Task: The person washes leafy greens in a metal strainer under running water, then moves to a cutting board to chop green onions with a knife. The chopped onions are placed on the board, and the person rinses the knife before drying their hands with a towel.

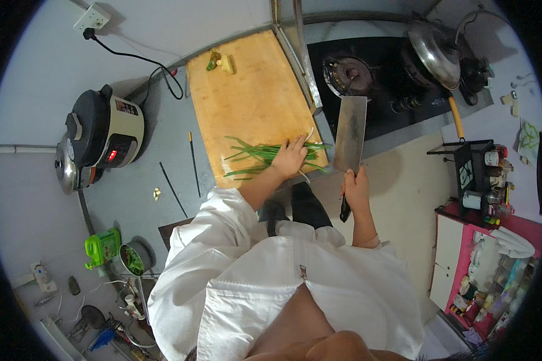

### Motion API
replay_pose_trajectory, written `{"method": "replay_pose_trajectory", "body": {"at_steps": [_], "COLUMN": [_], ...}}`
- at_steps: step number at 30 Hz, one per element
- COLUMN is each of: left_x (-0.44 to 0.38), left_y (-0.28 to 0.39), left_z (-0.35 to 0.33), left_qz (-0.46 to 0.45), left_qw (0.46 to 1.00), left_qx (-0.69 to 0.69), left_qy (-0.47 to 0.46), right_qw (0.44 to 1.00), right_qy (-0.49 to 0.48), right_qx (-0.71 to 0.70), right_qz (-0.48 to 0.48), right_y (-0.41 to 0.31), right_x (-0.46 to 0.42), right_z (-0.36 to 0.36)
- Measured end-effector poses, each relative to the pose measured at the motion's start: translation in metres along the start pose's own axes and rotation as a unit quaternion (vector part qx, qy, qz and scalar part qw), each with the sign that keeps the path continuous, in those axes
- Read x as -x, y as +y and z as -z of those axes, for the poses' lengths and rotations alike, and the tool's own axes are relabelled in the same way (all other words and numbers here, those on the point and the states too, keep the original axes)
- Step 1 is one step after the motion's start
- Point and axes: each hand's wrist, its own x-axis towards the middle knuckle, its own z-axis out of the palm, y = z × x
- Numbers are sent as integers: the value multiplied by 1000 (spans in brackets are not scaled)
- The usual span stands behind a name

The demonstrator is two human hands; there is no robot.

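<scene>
My left hand (290, 158) lies on a bunch of green scallions (257, 154) at the near end of a wooden cutting board (253, 99). Its fingers rest over the stalks, and some white ends stick out beyond the board's edge. In my right hand (356, 192) is the black handle of a cleaver (351, 133). The broad blade points away from me, right of the board and apart from the scallions. At the board's far left corner sit a green pepper (213, 60) and a pale yellow piece (226, 64), perhaps ginger.
Right of the board is a black gas hob (379, 81) with a lidded wok (433, 56). On the grey counter to the left stand an electric pressure cooker (106, 128), two dark chopsticks (194, 164) and garlic cloves (156, 194). A saucepan of greens (135, 258) stands at the lower left.
</scene>
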Motion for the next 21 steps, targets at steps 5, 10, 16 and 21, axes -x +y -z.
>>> {"method": "replay_pose_trajectory", "body": {"at_steps": [5,10,16,21], "left_x": [6,10,11,23], "left_y": [-8,-16,-23,-43], "left_z": [14,35,0,2], "left_qz": [-52,-136,12,162], "left_qw": [995,989,995,975], "left_qx": [77,41,98,141], "left_qy": [-22,-28,21,63], "right_qw": [999,994,984,945], "right_qy": [9,-11,-30,-66], "right_qx": [50,112,162,276], "right_qz": [0,13,73,160], "right_y": [16,4,3,-5], "right_x": [-1,-5,-16,-25], "right_z": [7,5,-4,-16]}}
